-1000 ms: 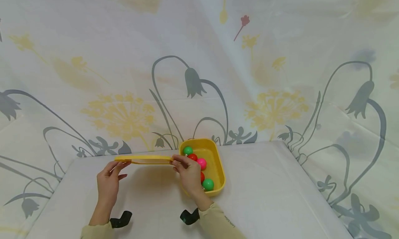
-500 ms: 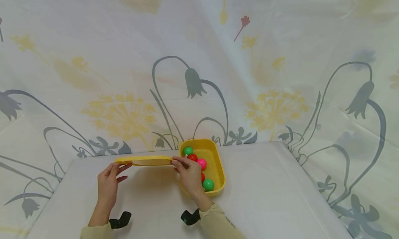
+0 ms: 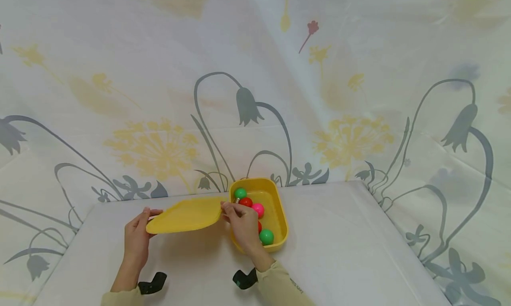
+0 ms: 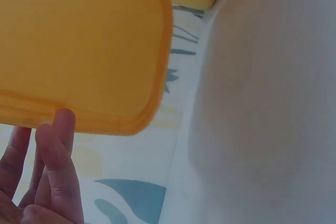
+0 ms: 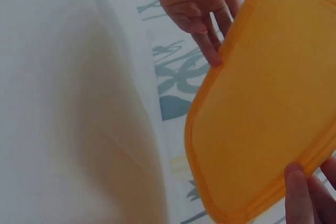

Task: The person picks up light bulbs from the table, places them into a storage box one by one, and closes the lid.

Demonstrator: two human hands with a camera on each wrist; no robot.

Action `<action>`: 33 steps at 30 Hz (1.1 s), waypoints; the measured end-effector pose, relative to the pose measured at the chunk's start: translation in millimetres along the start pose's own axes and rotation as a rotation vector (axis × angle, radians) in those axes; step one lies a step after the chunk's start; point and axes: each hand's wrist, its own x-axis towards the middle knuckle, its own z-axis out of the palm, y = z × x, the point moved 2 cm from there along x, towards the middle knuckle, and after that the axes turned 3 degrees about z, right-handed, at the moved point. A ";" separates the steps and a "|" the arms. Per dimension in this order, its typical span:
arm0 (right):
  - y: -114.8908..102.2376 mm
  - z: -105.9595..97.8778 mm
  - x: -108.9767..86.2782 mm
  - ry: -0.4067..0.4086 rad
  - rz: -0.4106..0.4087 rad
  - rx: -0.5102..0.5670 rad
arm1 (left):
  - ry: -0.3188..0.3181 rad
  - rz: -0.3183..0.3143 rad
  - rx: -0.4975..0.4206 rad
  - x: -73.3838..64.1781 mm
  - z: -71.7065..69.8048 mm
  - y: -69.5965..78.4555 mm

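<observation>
A yellow plastic lid (image 3: pixel 185 215) with rounded corners is held up above the table between both hands, its broad face tilted toward the head view. My left hand (image 3: pixel 136 239) grips its left edge; in the left wrist view, fingertips (image 4: pixel 64 121) press against the rim. On the other side my right hand (image 3: pixel 243 224) pinches the right edge between thumb and fingers. Just behind that hand stands a yellow plastic box (image 3: pixel 282 215) holding several balls, among them a pink ball (image 3: pixel 258 209) and a green ball (image 3: pixel 266 237). The right hand hides part of the box and its contents.
A white cloth covers the table (image 3: pixel 339 244). Flower-printed fabric (image 3: pixel 255 133) rises at its back edge and sides, close behind the box. Black wrist-worn pieces (image 3: pixel 153 283) sit near both sleeves.
The lid has turned from nearly edge-on to showing its broad face, its near edge dropping. Both hands keep their hold and have barely shifted. The box has stayed put.
</observation>
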 end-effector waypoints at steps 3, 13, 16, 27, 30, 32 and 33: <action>1.3 -1.2 0.0 -0.005 0.009 -0.001 | -0.017 -0.007 0.039 -0.5 -0.9 -1.9; 1.3 -5.2 0.4 0.009 0.021 -0.112 | -0.102 -0.074 0.157 3.0 0.0 -4.3; 4.1 -6.0 1.3 0.006 0.021 -0.144 | -0.125 -0.077 0.160 2.4 0.0 -4.9; 5.8 -10.0 -0.3 -0.008 0.087 -0.146 | -0.202 -0.104 0.204 1.5 4.7 -9.8; 6.1 -12.0 0.1 -0.002 0.088 -0.160 | -0.199 -0.108 0.197 -0.6 7.2 -11.0; 6.2 -13.5 0.8 0.004 0.080 -0.168 | -0.190 -0.108 0.195 -1.7 9.8 -12.0; 6.4 -14.3 1.4 0.008 0.077 -0.173 | -0.188 -0.104 0.198 -2.4 11.5 -12.4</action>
